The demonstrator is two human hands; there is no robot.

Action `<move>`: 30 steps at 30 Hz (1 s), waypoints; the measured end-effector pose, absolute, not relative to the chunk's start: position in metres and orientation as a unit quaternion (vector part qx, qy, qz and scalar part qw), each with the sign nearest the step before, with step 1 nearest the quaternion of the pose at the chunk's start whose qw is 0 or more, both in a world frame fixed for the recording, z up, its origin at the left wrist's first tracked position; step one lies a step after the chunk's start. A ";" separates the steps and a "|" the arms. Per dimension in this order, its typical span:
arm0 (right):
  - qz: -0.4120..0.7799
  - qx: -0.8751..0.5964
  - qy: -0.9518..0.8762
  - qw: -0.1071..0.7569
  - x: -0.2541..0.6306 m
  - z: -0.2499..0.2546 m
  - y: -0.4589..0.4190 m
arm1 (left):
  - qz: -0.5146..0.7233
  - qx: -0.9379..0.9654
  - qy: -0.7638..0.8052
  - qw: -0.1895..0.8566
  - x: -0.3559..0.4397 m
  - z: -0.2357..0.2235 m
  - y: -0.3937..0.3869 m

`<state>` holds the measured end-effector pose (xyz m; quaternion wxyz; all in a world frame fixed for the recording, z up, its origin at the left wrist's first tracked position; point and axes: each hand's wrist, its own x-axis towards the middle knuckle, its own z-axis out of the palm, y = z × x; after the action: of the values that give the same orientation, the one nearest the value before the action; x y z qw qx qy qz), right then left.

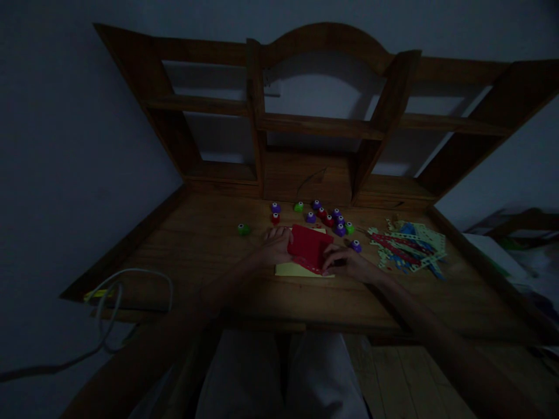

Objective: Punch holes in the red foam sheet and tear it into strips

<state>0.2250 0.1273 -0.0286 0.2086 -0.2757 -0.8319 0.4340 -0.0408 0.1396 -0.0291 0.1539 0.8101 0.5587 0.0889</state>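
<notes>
Between my two hands is a red sheet (pixel 311 244), slightly tilted, with a strip of small cut-out shapes along its near edge. Beneath it lies a yellow sheet (pixel 288 270) on the wooden desk. My left hand (pixel 278 245) grips the red sheet by its left edge, fingers closed. At the lower right corner, my right hand (pixel 343 260) pinches the same sheet near the perforated strip. Just beyond the hands sit several small one-eyed figures in purple (pixel 340 230), red (pixel 329 220) and green (pixel 299 206). One green figure (pixel 243 229) stands apart, left of my left hand.
A heap of cut strips (pixel 410 244) in pale yellow, blue and red lies on the desk's right side. A wooden shelf unit (pixel 323 125) rises at the back. White cable (pixel 131 271) loops over the left front edge. The room is dim.
</notes>
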 end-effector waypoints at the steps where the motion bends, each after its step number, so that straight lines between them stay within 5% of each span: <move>1: 0.433 -0.278 -0.831 0.209 0.226 -0.028 0.127 | 0.089 0.806 0.562 0.161 -0.041 -0.026 0.137; 13: 0.442 -0.289 -0.821 0.219 0.227 -0.030 0.125 | 0.101 0.790 0.555 0.242 -0.037 0.025 0.113; 24: 0.464 -0.313 -0.805 0.200 0.251 -0.018 0.106 | 0.146 0.792 0.540 0.243 -0.052 0.027 0.080; 30: 0.421 -0.452 -0.708 0.342 0.294 -0.004 0.088 | 0.120 0.825 0.519 0.189 -0.047 -0.010 0.129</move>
<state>0.2943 0.0885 -0.0039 0.3415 -0.4520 -0.7082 0.4213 -0.0469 0.1287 -0.0104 0.1886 0.8252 0.5186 0.1203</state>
